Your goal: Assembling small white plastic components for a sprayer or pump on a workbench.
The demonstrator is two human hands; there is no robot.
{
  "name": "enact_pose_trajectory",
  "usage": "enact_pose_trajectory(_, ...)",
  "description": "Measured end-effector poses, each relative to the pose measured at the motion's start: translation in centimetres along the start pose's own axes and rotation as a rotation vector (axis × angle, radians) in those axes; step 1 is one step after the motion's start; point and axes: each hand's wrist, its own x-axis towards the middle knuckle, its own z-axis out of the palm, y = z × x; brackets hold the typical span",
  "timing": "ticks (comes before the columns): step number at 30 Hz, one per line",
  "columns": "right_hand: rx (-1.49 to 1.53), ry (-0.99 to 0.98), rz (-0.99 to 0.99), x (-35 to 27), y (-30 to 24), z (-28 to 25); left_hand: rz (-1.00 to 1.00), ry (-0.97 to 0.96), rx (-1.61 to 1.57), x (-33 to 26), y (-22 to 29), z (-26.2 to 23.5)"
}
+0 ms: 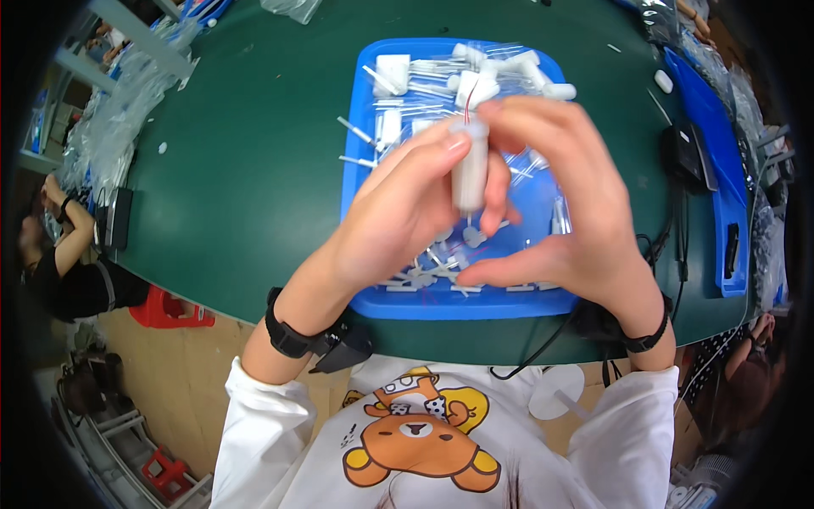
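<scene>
Upright in my left hand (394,195) is a white cylindrical part (470,174), pinched between thumb and fingers. Thin red wire (468,106) sticks up from its top, and something small and pale hangs below its lower end. My right hand (564,199) curves around the part's right side, thumb and fingers wide apart; its fingertips come near the wire at the top, and I cannot tell whether they touch it. Both hands are over a blue tray (349,182) holding white blocks, caps, thin white tubes and clear plastic pieces. Motion blurs the part slightly.
The tray stands on a green table (237,178) with a curved edge. At the right are a black box (685,157) with cables and a long blue bin (727,229). Clear plastic bags (119,106) lie at the left. Other people sit at both sides; a red stool (170,310) stands left.
</scene>
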Motion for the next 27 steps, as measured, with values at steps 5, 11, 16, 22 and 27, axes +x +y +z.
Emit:
enact_pose_trajectory(5, -0.105, -0.019, -0.082, 0.5, -0.8, -1.3, 0.159, 0.275, 0.459, -2.6, 4.1, 0.9)
enact_pose_trajectory(11, -0.203, -0.173, -0.035, 0.6, -2.0, -2.5, 0.16, 0.356, 0.42, -14.4, 4.0, -1.4)
enact_pose_trajectory(16, -0.238, -0.231, -0.048, 0.7, -2.2, -2.2, -0.07, 0.519, 0.258, -23.3, 0.7, -1.9)
enact_pose_trajectory(22, -0.353, -0.283, -0.075, 0.5, -2.4, -2.6, -0.269, 0.701, 0.225, -26.5, -3.3, -1.6)
enact_pose_trajectory(27, -0.291, -0.365, 0.002, 0.2, -2.5, -1.7, -0.213, 0.757, 0.217, -25.6, -5.2, -1.3)
